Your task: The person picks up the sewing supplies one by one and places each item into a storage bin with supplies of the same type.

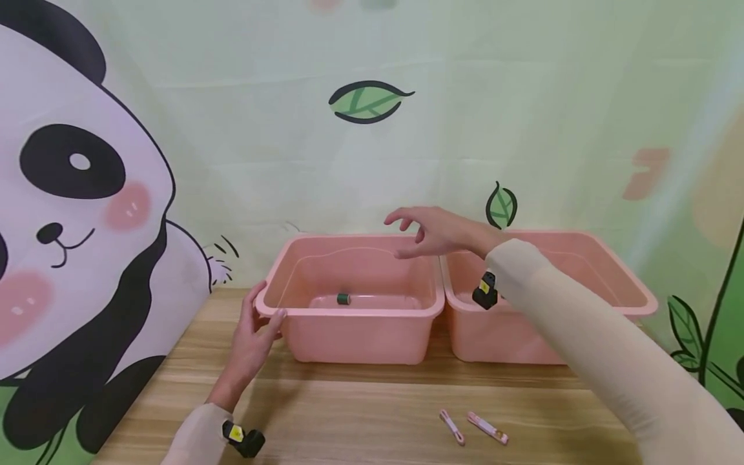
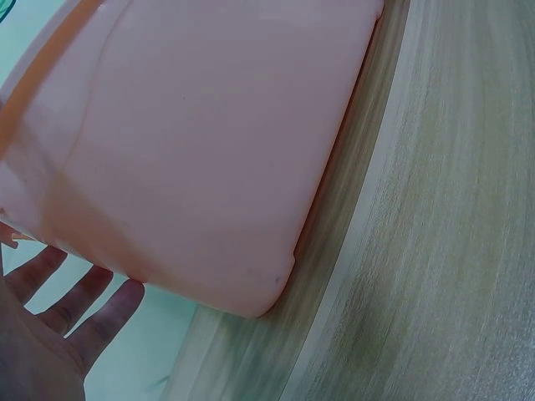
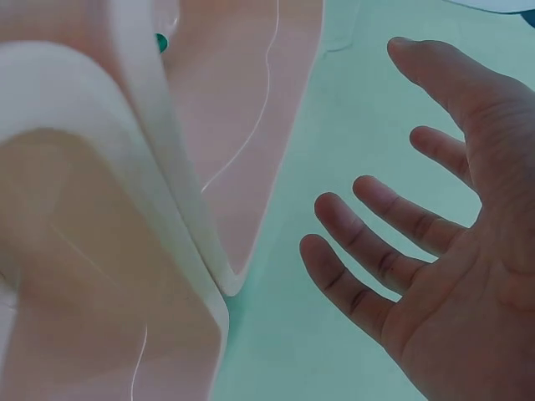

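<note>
My left hand (image 1: 254, 342) grips the left front corner of a pink plastic bin (image 1: 357, 339), thumb at the front rim and fingers along the side. In the left wrist view the fingertips (image 2: 125, 305) meet the bin's wall. Inside that bin lies a small dark green cylinder with pale ends, like a thread spool (image 1: 343, 299). My right hand (image 1: 436, 231) hovers over the bin's back right corner, fingers spread and slightly bent, holding nothing. The right wrist view shows its bare palm (image 3: 476, 317) beside the rims.
A second pink bin (image 1: 517, 336) stands against the first on the right, partly hidden by my right sleeve (image 1: 581, 323). Two small, slim pink items, one left (image 1: 452, 427) and one right (image 1: 487, 428), lie on the wooden table (image 1: 325, 420). A panda-print cloth (image 1: 261, 129) hangs behind.
</note>
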`<state>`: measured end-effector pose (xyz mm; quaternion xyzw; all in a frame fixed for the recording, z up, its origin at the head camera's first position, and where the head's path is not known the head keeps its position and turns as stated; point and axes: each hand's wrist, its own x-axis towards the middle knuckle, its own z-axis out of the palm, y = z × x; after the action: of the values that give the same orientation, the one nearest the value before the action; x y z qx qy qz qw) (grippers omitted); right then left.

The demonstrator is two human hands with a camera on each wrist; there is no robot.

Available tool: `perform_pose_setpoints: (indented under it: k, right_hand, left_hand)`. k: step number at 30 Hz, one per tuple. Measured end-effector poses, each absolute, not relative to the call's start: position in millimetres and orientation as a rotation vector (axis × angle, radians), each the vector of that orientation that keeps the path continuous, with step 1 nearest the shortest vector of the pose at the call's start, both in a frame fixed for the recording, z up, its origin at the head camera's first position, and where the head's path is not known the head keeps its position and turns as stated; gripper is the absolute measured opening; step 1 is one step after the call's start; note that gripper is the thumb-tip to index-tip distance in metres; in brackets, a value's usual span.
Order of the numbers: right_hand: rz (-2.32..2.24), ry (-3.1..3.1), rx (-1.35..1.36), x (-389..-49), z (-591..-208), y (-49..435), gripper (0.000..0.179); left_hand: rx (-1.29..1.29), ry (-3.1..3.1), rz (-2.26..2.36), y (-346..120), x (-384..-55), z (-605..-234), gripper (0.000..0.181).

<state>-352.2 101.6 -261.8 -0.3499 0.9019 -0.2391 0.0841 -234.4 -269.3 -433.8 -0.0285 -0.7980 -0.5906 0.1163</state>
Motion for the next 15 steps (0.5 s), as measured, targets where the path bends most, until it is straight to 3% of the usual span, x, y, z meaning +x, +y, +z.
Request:
perform_pose_setpoints:
  k: [15]
  right_hand:
    - [-0.708, 2.664, -1.241, -312, -260, 126, 0.068]
  left_hand:
    - [-0.141, -2.31, -1.699, -270, -234, -437, 0.072]
